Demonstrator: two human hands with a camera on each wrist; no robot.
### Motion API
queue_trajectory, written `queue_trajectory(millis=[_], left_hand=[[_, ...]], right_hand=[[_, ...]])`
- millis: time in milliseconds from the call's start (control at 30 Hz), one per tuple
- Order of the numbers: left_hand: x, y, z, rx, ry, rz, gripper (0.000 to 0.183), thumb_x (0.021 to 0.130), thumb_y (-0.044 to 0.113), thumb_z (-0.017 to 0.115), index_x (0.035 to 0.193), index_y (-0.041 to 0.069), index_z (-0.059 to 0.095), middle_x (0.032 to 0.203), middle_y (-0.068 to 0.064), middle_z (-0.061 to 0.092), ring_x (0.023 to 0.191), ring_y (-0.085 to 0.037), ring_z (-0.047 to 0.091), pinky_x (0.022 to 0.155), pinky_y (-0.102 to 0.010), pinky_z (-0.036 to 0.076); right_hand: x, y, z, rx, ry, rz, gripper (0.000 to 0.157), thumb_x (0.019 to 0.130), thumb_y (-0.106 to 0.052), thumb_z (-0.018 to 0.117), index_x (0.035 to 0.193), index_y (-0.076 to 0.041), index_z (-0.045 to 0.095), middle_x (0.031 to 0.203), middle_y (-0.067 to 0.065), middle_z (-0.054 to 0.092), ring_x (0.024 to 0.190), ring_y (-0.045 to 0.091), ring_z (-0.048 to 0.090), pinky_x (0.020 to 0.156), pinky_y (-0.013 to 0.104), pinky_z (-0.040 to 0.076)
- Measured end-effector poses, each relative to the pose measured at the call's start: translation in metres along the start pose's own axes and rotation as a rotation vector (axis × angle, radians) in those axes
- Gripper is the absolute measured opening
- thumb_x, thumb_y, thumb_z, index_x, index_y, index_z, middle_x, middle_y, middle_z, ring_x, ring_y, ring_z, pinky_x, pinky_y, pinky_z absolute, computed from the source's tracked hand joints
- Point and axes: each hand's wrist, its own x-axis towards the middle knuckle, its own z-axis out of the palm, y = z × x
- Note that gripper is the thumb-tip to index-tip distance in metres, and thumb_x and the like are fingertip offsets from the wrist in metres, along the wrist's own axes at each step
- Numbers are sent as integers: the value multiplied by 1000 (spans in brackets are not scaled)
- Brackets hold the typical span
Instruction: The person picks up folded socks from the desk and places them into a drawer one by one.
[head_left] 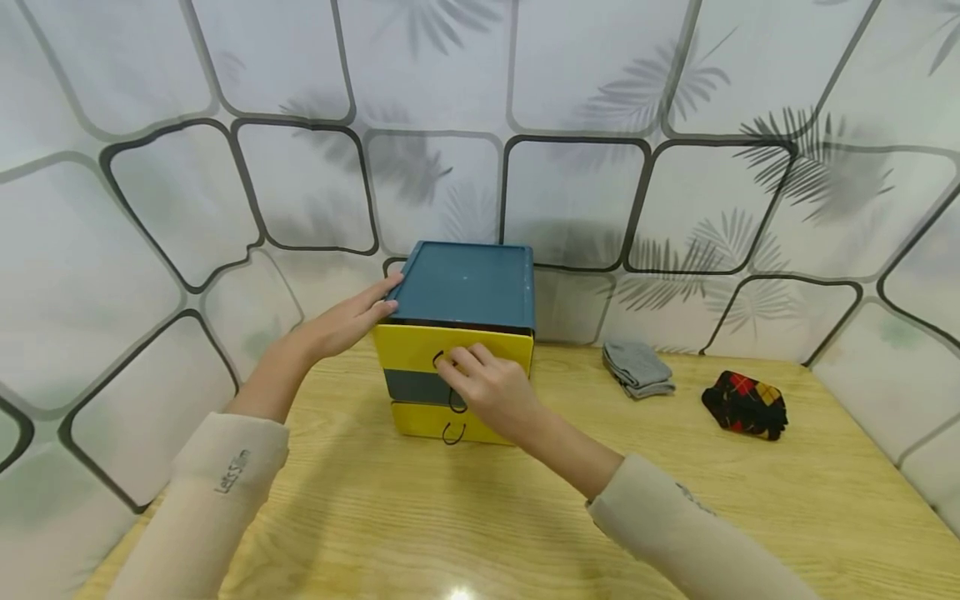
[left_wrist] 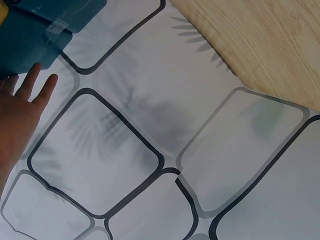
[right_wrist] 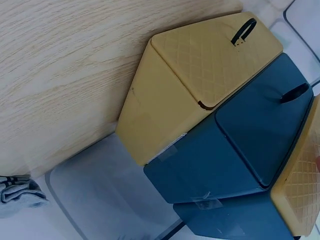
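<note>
From my end I see a small three-drawer cabinet (head_left: 465, 283) standing near the back edge of the counter, its smooth plastic top a dull blue-green with a raised rim. The top drawer (head_left: 408, 343) and bottom drawer (head_left: 427, 419) have yellow fronts, the middle drawer (head_left: 405, 386) a blue-green one; up close from the right wrist, the yellow shows a pressed diamond quilting, and strips of clear tape (right_wrist: 207, 202) cling to the side. My right hand (head_left: 491, 387) grips the top drawer's black loop (head_left: 438, 359) with curled fingers, while my left hand (head_left: 341, 325) lies with straight fingers against the cabinet's left side. Farther right, a folded grey cloth (head_left: 636, 369) sits by the back edge, and a black cloth (head_left: 745, 404) with red and yellow diamonds lies toward the back right corner. The counter (head_left: 360, 517) is pale, grained wood, enclosed by white wall covering (head_left: 435, 183) printed with grey rounded outlines and feathery leaves.
</note>
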Motion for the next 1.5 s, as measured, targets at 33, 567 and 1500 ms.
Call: queue_trajectory(millis=[33,567,1500], left_hand=[[0,0,0,1,0,-3,62,99,47,26,150,20,2,153,-6,-1,136,-33,6,104,-58,11],[-2,0,0,6,1,5,64,98,50,25,150,20,2,153,-5,0,136,-33,7,103,-58,12],[0,2,1,-1,7,5,61,99,46,26,150,20,2,152,-5,-1,137,-30,6,105,-55,10]], right_hand=[[0,1,1,1,-4,5,14,89,0,57,92,-6,69,89,7,60,73,19,57,51,19,48],[2,4,6,-3,-46,54,7,86,-8,66,91,-6,69,87,7,59,71,18,57,59,20,50],[-50,-17,13,40,-168,-47,32,100,-7,36,92,-6,67,88,5,61,79,15,60,60,19,50]])
